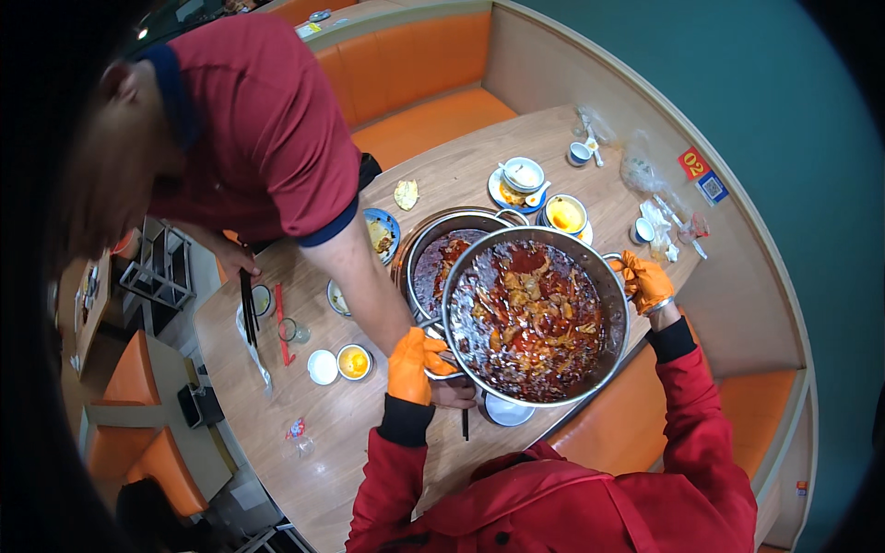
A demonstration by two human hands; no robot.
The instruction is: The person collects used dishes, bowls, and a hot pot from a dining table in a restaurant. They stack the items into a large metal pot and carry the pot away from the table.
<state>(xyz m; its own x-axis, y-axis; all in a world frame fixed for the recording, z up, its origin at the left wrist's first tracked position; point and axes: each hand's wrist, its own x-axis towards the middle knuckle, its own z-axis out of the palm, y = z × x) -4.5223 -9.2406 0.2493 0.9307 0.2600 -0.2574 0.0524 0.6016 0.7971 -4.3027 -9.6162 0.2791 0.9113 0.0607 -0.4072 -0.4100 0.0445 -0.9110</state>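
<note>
My left hand, in an orange glove, grips the left handle of a large steel pot. Around its right handle is my right hand, gloved the same way. Red oily broth with meat pieces and dried chillies fills the pot, which is raised over the table. Partly behind it, a second steel pot of dark red broth sits in a round recess in the tabletop. A co-worker's arm reaches under my left wrist, the hand by the pots and partly hidden.
The wooden table carries a bowl of yellow food, a stacked bowl and plate, a glass and crumpled plastic wrap. The co-worker leans in from the left, holding dark chopsticks. An orange bench stands behind.
</note>
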